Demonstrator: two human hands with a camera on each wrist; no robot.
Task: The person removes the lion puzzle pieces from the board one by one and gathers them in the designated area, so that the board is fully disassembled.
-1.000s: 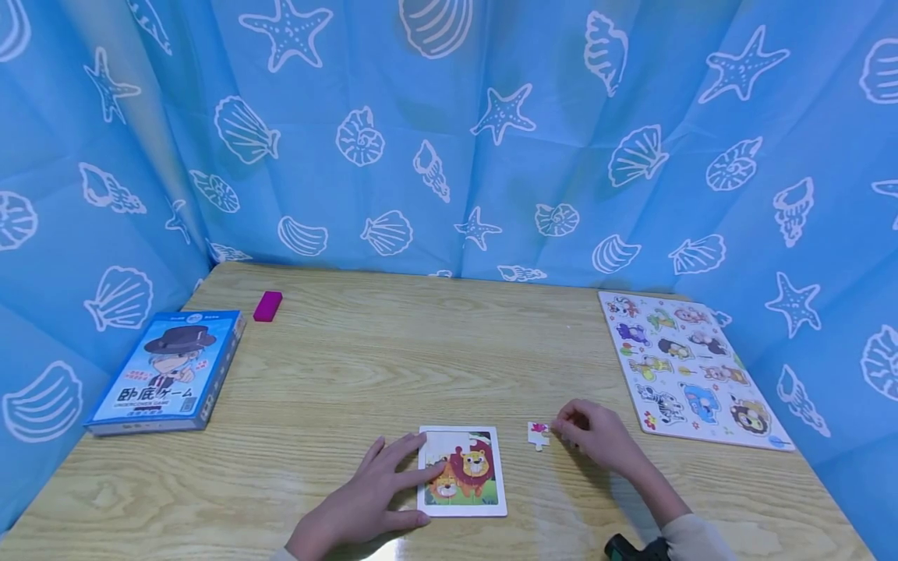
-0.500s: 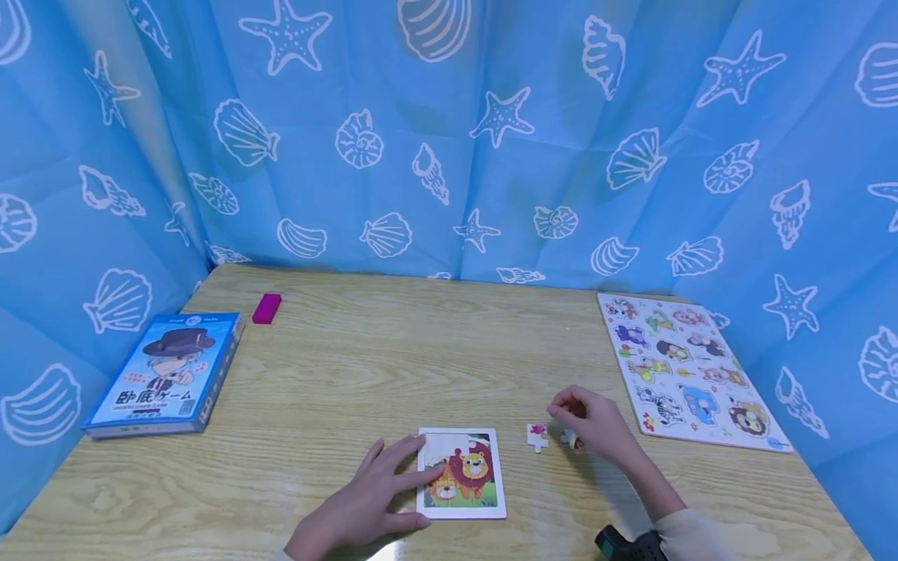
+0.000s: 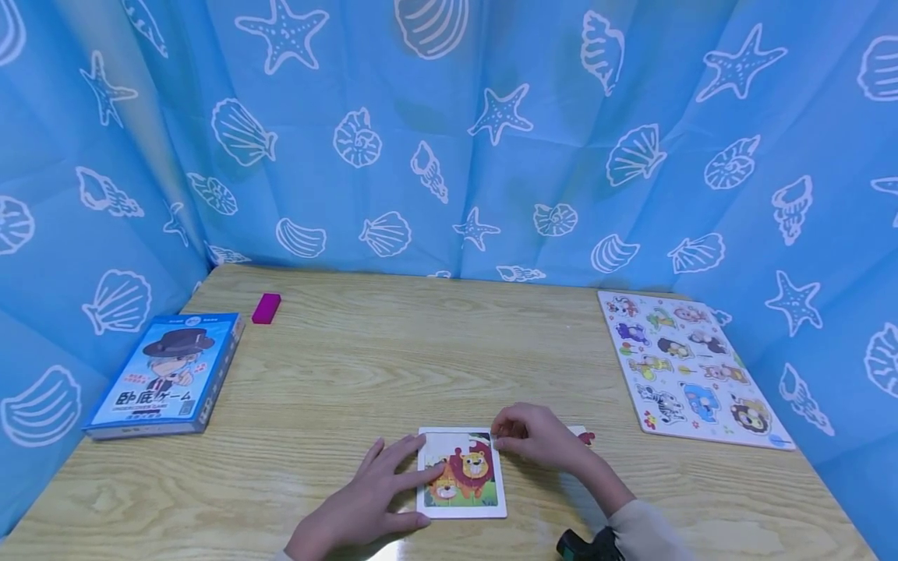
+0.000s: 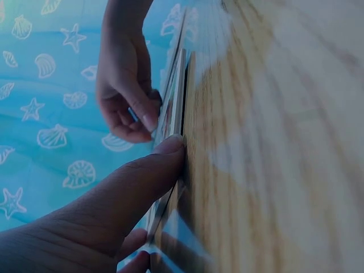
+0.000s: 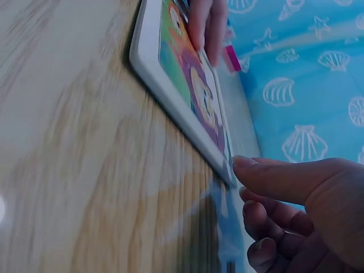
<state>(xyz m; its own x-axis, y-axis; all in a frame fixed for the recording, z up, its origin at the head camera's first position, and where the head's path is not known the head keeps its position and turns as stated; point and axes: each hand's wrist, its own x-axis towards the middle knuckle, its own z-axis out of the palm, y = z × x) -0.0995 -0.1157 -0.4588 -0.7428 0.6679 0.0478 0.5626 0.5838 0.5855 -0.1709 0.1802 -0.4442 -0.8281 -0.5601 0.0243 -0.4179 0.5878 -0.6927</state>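
Note:
My left hand (image 3: pixel 375 491) rests on the left side of a white-framed jigsaw puzzle (image 3: pixel 500 491) of two lions, fingers spread and one fingertip on the picture. In the left wrist view its thumb (image 4: pixel 153 170) presses against the frame's edge. The puzzle's upper left shows bare white backing. At the frame's upper right corner is my right hand (image 3: pixel 540 436), fingers bent and thumb near the index finger. In the right wrist view its thumb tip (image 5: pixel 244 164) is beside the corner; I cannot tell whether a piece is between the fingertips. Partly behind this hand lies a red puzzle piece (image 3: pixel 587 439).
A blue game box (image 3: pixel 164 374) lies at the left of the wooden table, with a magenta block (image 3: pixel 266 308) behind it. At the right lies an animal puzzle board (image 3: pixel 691 370). A blue shell-print curtain (image 3: pixel 421 156) closes off the back and sides.
My right hand has moved left from beside the loose pieces to the frame's upper right corner, covering part of where they lay. The left hand and the frame have stayed put.

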